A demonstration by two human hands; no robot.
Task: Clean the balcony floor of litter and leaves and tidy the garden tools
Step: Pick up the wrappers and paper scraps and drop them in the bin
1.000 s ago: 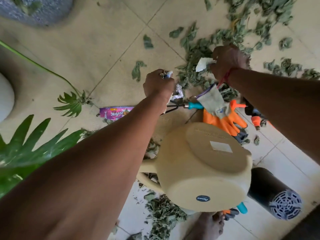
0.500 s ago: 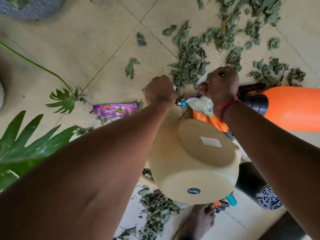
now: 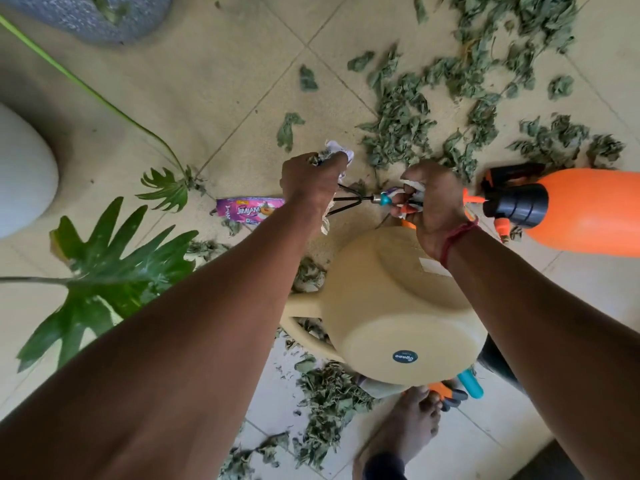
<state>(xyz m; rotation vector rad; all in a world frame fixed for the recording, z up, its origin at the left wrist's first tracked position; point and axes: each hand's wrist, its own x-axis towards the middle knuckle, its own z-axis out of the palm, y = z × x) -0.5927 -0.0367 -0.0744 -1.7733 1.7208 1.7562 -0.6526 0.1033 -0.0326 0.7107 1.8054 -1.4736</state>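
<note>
Left hand (image 3: 311,183): my fist, clenched on crumpled white paper (image 3: 338,154). Right hand (image 3: 434,202): my fingers curled round the smooth teal-handled rake (image 3: 383,199), thin black wire prongs.

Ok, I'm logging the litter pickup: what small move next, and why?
Probably the left hand reaches for the purple wrapper: it lies on the tile beside that wrist, that hand grips crumpled litter, and the right hand pinches a white scrap.

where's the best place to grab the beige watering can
Take the loop handle, reaching in from the picture's left. The watering can lies tipped, base toward the camera; its body is broad and smooth, while the handle juts out sideways in the open. The right forearm crosses its other side.
</note>
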